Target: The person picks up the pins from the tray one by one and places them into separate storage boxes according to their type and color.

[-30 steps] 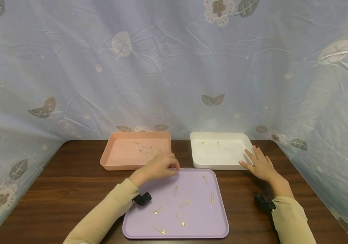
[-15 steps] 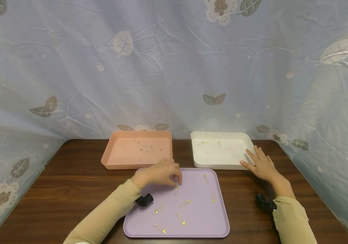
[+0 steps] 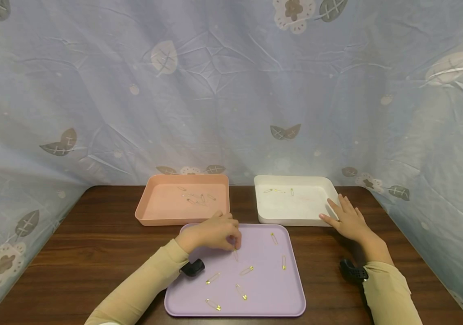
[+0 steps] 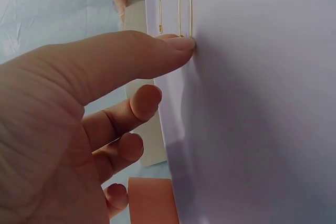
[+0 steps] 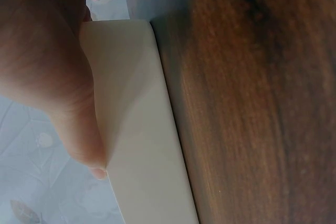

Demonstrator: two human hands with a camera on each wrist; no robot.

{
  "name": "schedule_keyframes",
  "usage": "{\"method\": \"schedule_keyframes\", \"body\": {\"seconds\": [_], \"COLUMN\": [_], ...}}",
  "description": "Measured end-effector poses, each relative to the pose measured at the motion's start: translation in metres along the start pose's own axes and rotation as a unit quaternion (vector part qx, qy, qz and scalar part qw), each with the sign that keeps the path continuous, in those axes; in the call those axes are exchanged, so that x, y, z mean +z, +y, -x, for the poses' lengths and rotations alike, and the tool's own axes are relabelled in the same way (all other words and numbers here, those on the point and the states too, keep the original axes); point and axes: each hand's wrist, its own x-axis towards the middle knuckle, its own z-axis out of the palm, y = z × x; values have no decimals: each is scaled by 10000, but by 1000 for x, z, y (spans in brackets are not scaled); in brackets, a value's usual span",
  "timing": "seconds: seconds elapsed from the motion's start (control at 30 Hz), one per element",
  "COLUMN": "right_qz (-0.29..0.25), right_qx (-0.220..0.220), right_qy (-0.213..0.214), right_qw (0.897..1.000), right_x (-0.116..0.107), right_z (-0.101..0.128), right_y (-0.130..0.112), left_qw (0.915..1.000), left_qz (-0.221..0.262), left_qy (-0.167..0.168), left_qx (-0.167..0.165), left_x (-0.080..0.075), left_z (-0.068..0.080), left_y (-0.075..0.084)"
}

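Note:
My left hand (image 3: 215, 231) is over the lilac tray (image 3: 264, 309). Thumb and forefinger pinch one end of a gold safety pin (image 4: 185, 6), whose other end sticks out past the fingertips; the remaining fingers are bent and hold nothing. Several more safety pins lie spread on the tray, among them one (image 3: 246, 271) near the middle and another (image 3: 284, 262) at the right. My right hand (image 3: 349, 222) rests with spread fingers on the right front corner of the white tray (image 3: 288, 222), its thumb touching the rim in the right wrist view.
Behind the lilac tray at left, a pink tray (image 3: 154, 222) holds several safety pins. A few gold pins lie in the white tray beside it. All stand on a dark wooden table (image 3: 93, 253), with a patterned curtain (image 3: 231, 90) behind.
My left hand has come down from the lilac tray's back edge toward the front and taken a pinch on the safety pin, which has turned slightly. My right hand stays where it was.

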Motion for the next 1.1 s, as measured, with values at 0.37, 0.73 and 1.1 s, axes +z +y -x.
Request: {"method": "schedule_keyframes", "body": {"seconds": [0.37,0.73,1.1], "right_qz": [27,49,89], "right_qx": [-20,6,0], "right_qy": [66,44,25], "right_qw": [10000,10000,10000], "right_x": [-1,-2,-3], "right_z": [0,1,1], "right_y": [-2,-4,-3], "left_qw": [9999,9997,9989], "left_qz": [-53,94,26], "left_qy": [-47,106,404], "left_qx": [-145,-200,-223], "left_x": [1,-6,-11], "left_z": [-1,2,2], "left_y": [0,1,-3]}}
